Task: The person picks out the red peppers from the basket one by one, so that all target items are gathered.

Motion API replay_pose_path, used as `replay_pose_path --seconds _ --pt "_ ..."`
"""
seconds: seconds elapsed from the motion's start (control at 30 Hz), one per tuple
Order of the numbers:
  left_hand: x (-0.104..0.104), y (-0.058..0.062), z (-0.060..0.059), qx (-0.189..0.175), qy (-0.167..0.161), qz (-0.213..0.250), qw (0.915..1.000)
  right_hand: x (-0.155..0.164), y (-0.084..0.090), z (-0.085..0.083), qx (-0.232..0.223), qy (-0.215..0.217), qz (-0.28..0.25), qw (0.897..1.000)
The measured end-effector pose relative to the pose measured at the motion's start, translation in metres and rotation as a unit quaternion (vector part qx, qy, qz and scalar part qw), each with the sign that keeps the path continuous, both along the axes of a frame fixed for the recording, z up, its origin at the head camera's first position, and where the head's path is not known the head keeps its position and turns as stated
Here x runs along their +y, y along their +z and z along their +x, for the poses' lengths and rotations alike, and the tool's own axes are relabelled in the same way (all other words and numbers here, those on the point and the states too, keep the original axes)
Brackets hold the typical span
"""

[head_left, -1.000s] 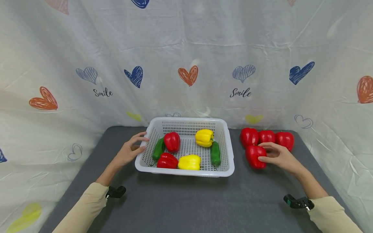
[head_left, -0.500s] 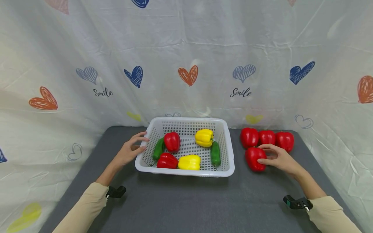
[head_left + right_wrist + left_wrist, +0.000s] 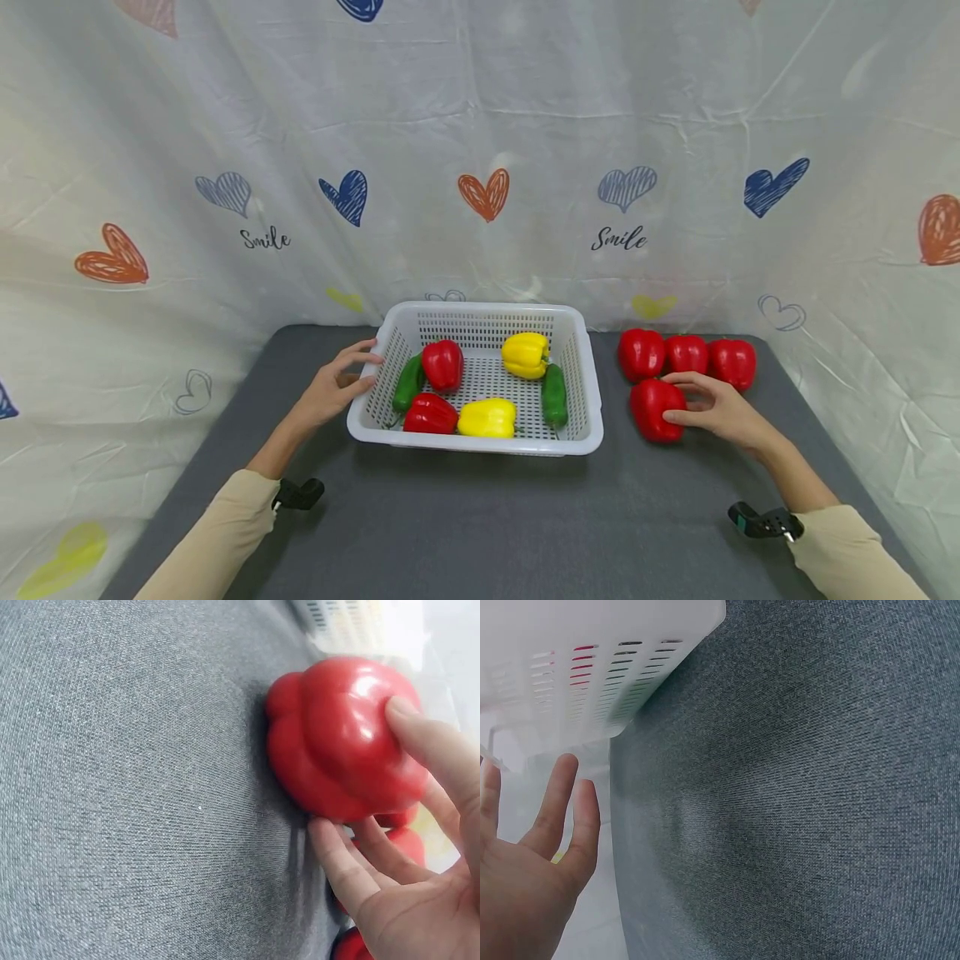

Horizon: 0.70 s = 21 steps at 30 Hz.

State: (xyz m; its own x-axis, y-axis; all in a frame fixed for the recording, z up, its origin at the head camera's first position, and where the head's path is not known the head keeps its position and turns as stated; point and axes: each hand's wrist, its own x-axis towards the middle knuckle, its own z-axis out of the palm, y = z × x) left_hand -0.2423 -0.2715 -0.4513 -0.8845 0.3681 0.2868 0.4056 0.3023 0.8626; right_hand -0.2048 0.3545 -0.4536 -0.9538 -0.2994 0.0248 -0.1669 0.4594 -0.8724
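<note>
My right hand (image 3: 708, 407) grips a red bell pepper (image 3: 652, 410) that rests on the grey table to the right of the basket. In the right wrist view the thumb presses the top of this pepper (image 3: 337, 742) and the fingers (image 3: 341, 859) curl against its side. My left hand (image 3: 333, 392) lies with relaxed fingers against the left rim of the white slotted basket (image 3: 480, 310). The left wrist view shows that open hand (image 3: 532, 855) beside the basket's corner (image 3: 592, 660). Inside the basket lie two red, two yellow and two green peppers.
Three more red peppers (image 3: 686, 352) stand in a row just behind the gripped one, near the back right of the table (image 3: 480, 517). A heart-printed cloth (image 3: 480, 167) hangs behind and on both sides. Black wrist cameras (image 3: 761, 523) sit on both forearms.
My right hand and the red pepper it holds have shifted very slightly to the left. The left hand and the basket have not moved.
</note>
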Motion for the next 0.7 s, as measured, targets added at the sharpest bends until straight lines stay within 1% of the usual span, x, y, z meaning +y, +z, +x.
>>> replay_pose_path --seconds 0.17,0.33,0.43,0.53,0.7 --pt "0.000 0.002 0.001 -0.001 0.002 -0.005 1.0000 0.004 0.004 -0.003 0.005 0.002 0.008 1.000" --pt "0.001 0.004 0.001 0.001 0.000 -0.004 1.0000 0.013 0.016 -0.005 -0.001 0.003 -0.008 1.000" --pt "0.001 0.003 0.001 0.001 0.002 -0.004 1.0000 0.017 0.023 -0.007 -0.001 -0.003 -0.013 1.000" --pt "0.000 0.001 0.000 0.000 0.003 -0.005 1.0000 0.020 0.030 -0.007 0.018 -0.016 -0.016 1.000" --pt "0.000 0.000 0.000 0.001 0.004 -0.006 1.0000 0.020 0.038 -0.009 0.074 -0.065 -0.014 0.995"
